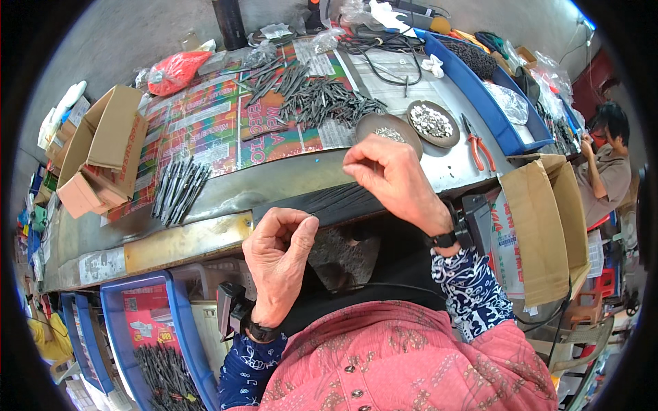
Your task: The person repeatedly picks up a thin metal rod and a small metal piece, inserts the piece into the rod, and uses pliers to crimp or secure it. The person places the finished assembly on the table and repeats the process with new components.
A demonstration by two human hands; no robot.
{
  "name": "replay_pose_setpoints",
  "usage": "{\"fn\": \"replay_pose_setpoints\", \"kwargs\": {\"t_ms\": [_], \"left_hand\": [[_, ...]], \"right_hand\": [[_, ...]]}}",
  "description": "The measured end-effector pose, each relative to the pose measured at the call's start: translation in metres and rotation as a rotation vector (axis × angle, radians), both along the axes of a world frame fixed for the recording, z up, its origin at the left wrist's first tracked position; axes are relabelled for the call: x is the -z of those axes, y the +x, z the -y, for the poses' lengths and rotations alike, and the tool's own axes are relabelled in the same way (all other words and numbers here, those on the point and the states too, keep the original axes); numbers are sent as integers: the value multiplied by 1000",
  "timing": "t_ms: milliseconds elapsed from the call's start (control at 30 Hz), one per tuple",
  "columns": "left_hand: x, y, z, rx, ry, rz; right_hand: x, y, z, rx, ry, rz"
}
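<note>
My left hand [277,257] is closed in front of the bench's near edge, thumb pressed to the fingers. Something tiny and dark may show at its fingertips, too small to name. My right hand [399,179] hovers over the near edge with its fingertips pinched; whatever they hold is hidden. Just beyond it are a round dish of small metal parts [389,132] and a second dish of white and silvery bits [432,122]. Thin black rods lie in a heap [319,101] farther back, and a neat bundle of them [179,190] rests at the left.
Red-handled pliers [478,147] lie right of the dishes, beside a long blue tray [480,89]. Cardboard boxes stand left [103,154] and right [545,229]. A blue bin [113,329] holding black rods sits below left. Another person [606,161] sits at far right.
</note>
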State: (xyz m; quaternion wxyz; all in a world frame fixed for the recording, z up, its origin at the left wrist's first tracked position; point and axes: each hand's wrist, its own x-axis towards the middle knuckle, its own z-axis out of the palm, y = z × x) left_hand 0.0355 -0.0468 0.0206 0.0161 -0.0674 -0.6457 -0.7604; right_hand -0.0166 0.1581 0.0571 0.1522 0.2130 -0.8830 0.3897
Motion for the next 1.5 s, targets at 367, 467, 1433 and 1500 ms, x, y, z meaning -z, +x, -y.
{"fn": "replay_pose_setpoints", "kwargs": {"t_ms": [367,467,1433,1500], "left_hand": [[7,-8,14,-18,61,33],[9,-8,15,-15,79,34],[12,-7,11,-44,-7,-49],[11,-8,13,-22,8,-23]], "right_hand": [[6,-69,20,-2,358,-188],[12,-85,23,18,421,-228],[38,-140,57,0,662,-380],[37,-133,56,-17,702,-409]]}}
